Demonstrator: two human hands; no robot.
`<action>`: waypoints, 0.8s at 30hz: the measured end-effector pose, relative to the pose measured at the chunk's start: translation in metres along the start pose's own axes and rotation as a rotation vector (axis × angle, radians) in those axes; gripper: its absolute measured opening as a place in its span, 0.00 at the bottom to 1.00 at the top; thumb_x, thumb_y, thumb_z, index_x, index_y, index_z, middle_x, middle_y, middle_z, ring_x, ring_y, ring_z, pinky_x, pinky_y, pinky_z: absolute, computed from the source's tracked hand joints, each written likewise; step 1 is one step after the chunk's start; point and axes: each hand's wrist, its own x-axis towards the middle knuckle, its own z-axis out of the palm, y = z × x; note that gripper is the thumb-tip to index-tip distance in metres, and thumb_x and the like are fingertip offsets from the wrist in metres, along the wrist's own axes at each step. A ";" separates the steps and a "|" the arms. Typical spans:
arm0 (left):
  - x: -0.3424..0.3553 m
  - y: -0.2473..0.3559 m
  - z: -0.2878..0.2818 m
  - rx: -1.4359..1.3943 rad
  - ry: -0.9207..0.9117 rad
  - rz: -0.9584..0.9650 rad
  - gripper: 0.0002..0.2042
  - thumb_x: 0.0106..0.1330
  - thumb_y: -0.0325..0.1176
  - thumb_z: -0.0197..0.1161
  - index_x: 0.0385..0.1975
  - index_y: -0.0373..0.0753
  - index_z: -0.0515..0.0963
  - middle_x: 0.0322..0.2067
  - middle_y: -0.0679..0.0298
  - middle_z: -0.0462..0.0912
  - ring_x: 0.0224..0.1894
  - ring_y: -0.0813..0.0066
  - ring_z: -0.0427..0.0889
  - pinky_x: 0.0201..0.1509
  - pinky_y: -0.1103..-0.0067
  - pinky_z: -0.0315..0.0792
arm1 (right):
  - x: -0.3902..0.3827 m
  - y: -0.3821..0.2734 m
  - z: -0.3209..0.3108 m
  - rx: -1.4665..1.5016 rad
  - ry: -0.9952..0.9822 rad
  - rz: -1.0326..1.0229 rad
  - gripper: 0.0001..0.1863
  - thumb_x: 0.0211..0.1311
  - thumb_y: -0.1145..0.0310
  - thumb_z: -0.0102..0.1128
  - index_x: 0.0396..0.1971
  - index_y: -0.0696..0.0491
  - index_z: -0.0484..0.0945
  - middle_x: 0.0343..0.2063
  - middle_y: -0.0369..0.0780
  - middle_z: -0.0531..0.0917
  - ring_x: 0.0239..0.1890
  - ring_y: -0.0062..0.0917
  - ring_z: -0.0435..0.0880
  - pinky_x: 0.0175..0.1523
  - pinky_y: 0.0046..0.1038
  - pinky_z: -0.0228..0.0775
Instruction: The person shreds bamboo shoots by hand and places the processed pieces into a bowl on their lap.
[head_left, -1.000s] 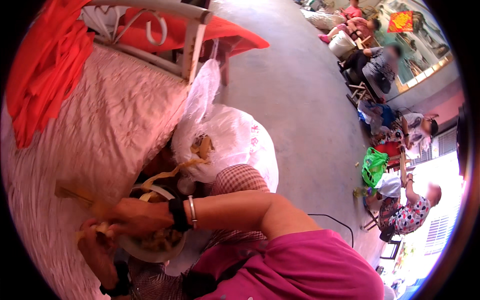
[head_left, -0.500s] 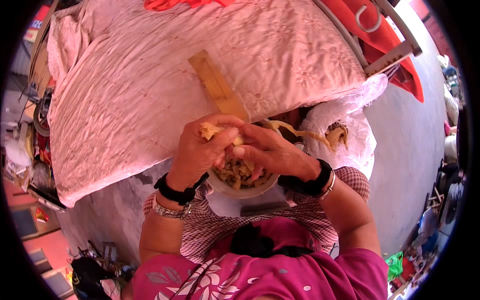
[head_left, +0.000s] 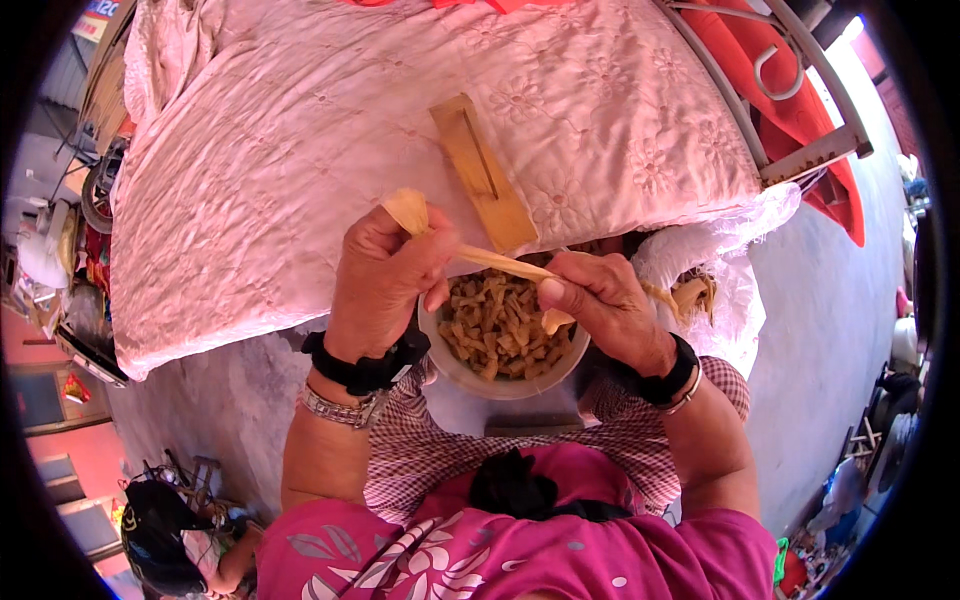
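Observation:
A pale yellow, flexible strip (head_left: pixel 500 262) stretches between my two hands above the bowl; its exact kind cannot be told. My left hand (head_left: pixel 395 265) is closed around one end, and a wider, pale flap stands up past the fingers. At the other end my right hand (head_left: pixel 608 305) pinches the strip between thumb and fingers, with a short tip hanging below. Under the hands stands a light-coloured bowl (head_left: pixel 470 382) between my knees. Many short, brownish-yellow pieces (head_left: pixel 505 330) fill much of it.
Ahead is a bed with a pink quilted cover (head_left: pixel 280 190), bearing a flat yellowish wooden board (head_left: pixel 485 175). A white plastic bag (head_left: pixel 735 290) holding tan strips sits right of the bowl. Beyond are a metal bed frame (head_left: pixel 815 160) and, lower left, another person's arm (head_left: pixel 235 562).
My hands have moved apart, drawing the strip out between them, where before they were close together over the bowl. More of the bowl's contents now shows. The whole view has shifted slightly.

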 end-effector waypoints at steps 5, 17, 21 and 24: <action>0.004 0.006 -0.004 0.000 0.000 0.066 0.02 0.63 0.26 0.59 0.33 0.37 0.75 0.18 0.71 0.69 0.16 0.88 0.62 0.18 0.85 0.67 | 0.008 -0.004 -0.004 -0.038 0.077 -0.017 0.17 0.68 0.60 0.53 0.27 0.60 0.74 0.18 0.38 0.68 0.22 0.20 0.66 0.29 0.26 0.60; 0.062 0.003 -0.003 0.176 0.085 0.139 0.06 0.66 0.32 0.59 0.34 0.37 0.75 0.21 0.71 0.71 0.15 0.89 0.62 0.24 0.84 0.69 | 0.076 0.011 -0.028 -0.399 0.378 -0.184 0.13 0.64 0.66 0.55 0.25 0.61 0.73 0.15 0.47 0.70 0.18 0.33 0.70 0.27 0.32 0.63; 0.079 -0.016 -0.011 0.412 0.165 0.142 0.08 0.65 0.33 0.60 0.32 0.35 0.75 0.20 0.69 0.73 0.17 0.87 0.68 0.23 0.84 0.69 | 0.084 0.029 -0.025 -0.637 0.373 -0.093 0.15 0.63 0.63 0.54 0.24 0.60 0.75 0.20 0.51 0.76 0.24 0.44 0.77 0.31 0.37 0.67; 0.092 -0.055 -0.036 0.795 0.223 0.486 0.09 0.64 0.34 0.61 0.29 0.34 0.76 0.18 0.68 0.75 0.16 0.85 0.70 0.20 0.84 0.67 | 0.080 0.050 -0.025 -0.734 0.278 0.035 0.15 0.62 0.61 0.53 0.24 0.58 0.76 0.23 0.51 0.78 0.28 0.46 0.79 0.33 0.39 0.70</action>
